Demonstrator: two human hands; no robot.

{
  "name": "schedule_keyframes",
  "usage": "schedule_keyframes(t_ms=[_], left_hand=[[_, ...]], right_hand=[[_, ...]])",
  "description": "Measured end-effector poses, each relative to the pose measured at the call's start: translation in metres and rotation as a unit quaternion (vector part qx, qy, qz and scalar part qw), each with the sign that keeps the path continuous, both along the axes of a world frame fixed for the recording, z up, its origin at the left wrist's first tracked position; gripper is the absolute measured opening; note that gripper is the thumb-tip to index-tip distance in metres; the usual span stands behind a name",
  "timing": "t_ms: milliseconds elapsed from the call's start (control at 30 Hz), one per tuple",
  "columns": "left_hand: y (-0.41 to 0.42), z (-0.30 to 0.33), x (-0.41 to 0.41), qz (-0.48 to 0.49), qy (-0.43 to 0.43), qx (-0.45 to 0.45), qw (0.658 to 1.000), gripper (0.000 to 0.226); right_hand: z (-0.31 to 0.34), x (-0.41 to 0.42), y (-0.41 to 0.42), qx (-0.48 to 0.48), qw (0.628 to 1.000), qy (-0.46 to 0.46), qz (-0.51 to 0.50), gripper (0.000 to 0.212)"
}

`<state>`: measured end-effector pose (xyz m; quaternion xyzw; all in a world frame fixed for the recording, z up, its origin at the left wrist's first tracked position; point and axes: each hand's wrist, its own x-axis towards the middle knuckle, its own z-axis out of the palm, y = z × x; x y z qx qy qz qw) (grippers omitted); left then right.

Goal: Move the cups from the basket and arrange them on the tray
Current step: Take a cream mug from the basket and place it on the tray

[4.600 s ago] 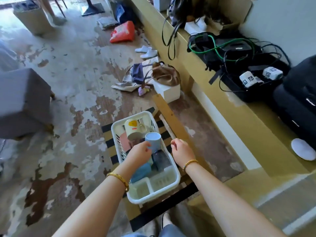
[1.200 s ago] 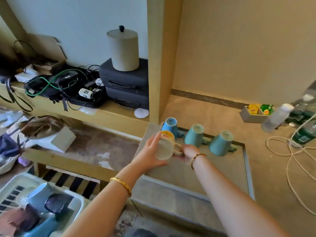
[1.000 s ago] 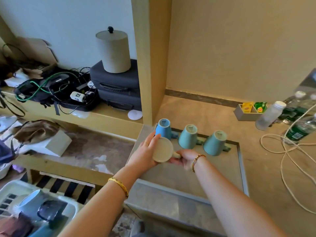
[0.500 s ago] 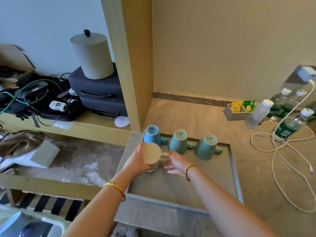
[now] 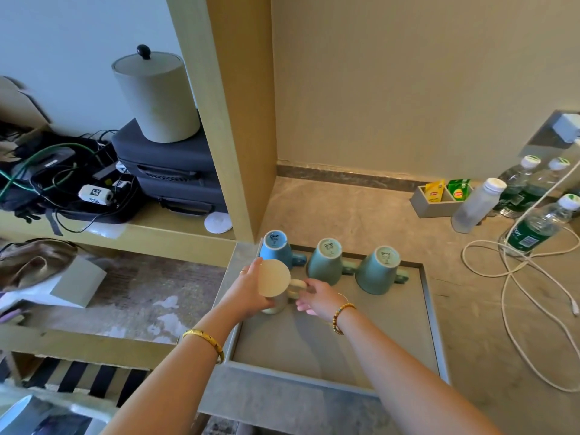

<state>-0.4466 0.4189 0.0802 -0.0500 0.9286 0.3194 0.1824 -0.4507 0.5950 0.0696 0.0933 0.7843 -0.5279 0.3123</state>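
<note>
1. 2 hands meet on 1 cream mug (image 5: 274, 285), which is upside down at about 9 o'clock on the grey tray (image 5: 329, 346), its flat base facing up at me.
2. My left hand (image 5: 248, 293) wraps the mug's body from the 9 o'clock side, fingers curled around it.
3. My right hand (image 5: 317, 298) comes in from 3 o'clock, its fingers at the mug's handle; I cannot tell whether they pinch it or only touch it.
4. 3 more cups stand upside down in a row along the tray's 12 o'clock edge: a blue cup (image 5: 273, 251) at the left, a teal cup (image 5: 324, 262) in the middle, and a green cup (image 5: 378, 270) at the right, handles pointing toward 3 o'clock.
5. The cream mug sits just in front of the blue cup, close beside it; whether its rim rests on the tray is hidden by my hand.
6. At 7 o'clock, the white basket (image 5: 18, 416) shows only a blurred corner.
7. At 2 o'clock, water bottles (image 5: 533, 227) and a white cable (image 5: 514, 277) lie on the counter.
</note>
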Motion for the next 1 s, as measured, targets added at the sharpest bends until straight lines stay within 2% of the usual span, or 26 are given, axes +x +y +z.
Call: schedule_keyframes(t_ms=[200,433,1000], left_hand=[[0.001,0.003,-0.005,-0.009,-0.01,-0.024,1.0,0.116],[0.0,0.008,-0.005,-0.032,0.005,-0.067,0.997,0.107],[0.0,0.017,-0.004,-0.064,-0.02,-0.108,0.992,0.111]], right_hand=[[-0.002,0.0,-0.003,0.001,0.999,0.034,-0.021,0.037],[-0.006,0.001,0.001,0.008,0.997,0.065,-0.04,0.034],[-0.016,0.006,0.002,-0.026,0.994,0.083,-0.067,0.029]])
